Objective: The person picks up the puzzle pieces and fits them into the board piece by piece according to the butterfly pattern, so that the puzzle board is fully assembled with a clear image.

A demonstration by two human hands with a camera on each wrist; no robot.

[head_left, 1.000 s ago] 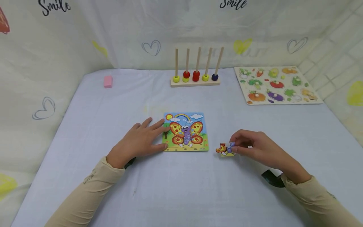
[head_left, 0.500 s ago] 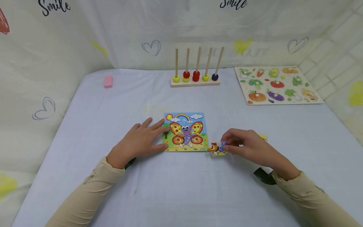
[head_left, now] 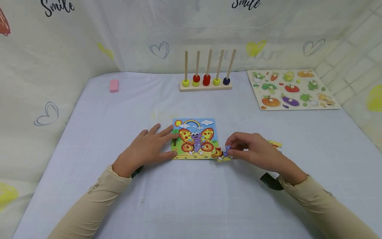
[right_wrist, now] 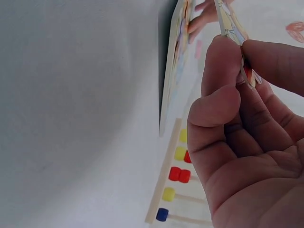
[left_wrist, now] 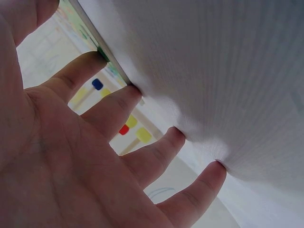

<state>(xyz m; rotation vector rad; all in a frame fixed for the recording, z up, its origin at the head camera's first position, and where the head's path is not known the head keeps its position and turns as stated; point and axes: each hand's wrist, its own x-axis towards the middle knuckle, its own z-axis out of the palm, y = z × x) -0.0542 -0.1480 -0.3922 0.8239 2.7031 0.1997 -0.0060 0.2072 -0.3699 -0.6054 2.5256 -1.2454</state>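
Observation:
A square butterfly puzzle board [head_left: 195, 122] lies flat at the middle of the table. My left hand [head_left: 146, 147] rests with spread, straight fingers at its left edge; thumb and some fingertips touch the board, the others press the cloth, as the left wrist view shows. Between thumb and fingers my right hand [head_left: 256, 151] pinches a butterfly puzzle piece [head_left: 219, 154] printed with an orange wing swirl and a purple body. In the head view that piece overlaps the board's lower right corner; the right wrist view shows it raised off the table. Fingers hide its right part.
Behind the right hand lies another piece [head_left: 276, 145], yellow and partly hidden. A bead stacker [head_left: 206, 87] with upright pegs stands at the back. A vegetable peg puzzle [head_left: 292, 89] lies back right, a pink block [head_left: 114, 86] back left. A printed cloth backdrop [head_left: 191, 30] rises behind.
My right hand has carried the puzzle piece leftward and slightly away from me, up to the board's corner. The yellow piece behind that hand has come into view. The left hand stays put.

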